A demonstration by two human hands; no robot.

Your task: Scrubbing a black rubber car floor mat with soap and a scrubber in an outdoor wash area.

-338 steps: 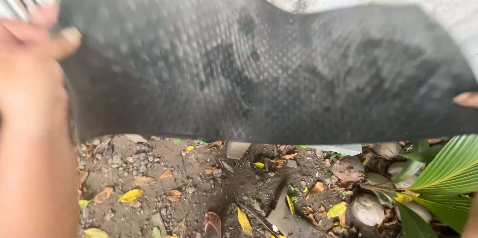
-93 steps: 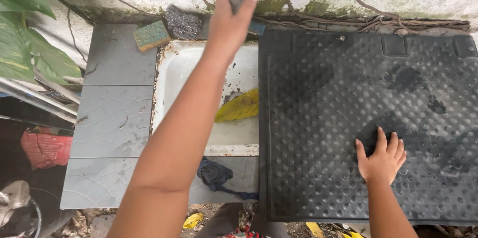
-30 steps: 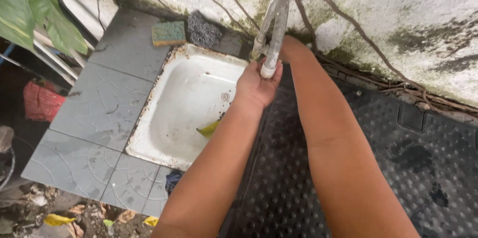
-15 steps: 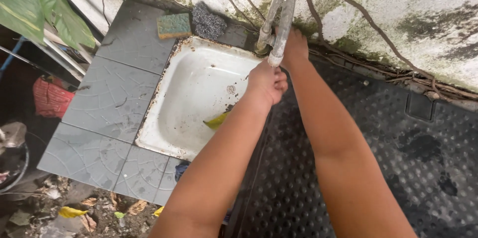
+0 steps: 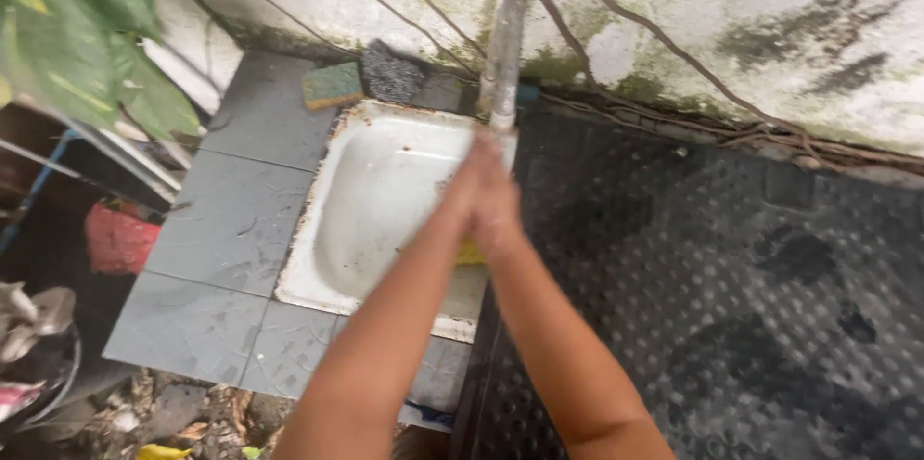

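Pressing flat together at frame centre, the left hand (image 5: 462, 192) and right hand (image 5: 500, 205) hold nothing under the tap (image 5: 502, 46), above the sink's (image 5: 366, 210) right rim; black mat (image 5: 731, 306) fills the right.

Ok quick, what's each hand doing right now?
Left hand: open, pressed flat against the right, under the tap.
Right hand: open, pressed against the left, holding nothing visible.

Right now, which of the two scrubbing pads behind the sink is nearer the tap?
The dark grey scouring pad; the green-and-yellow sponge lies farther left of the tap.
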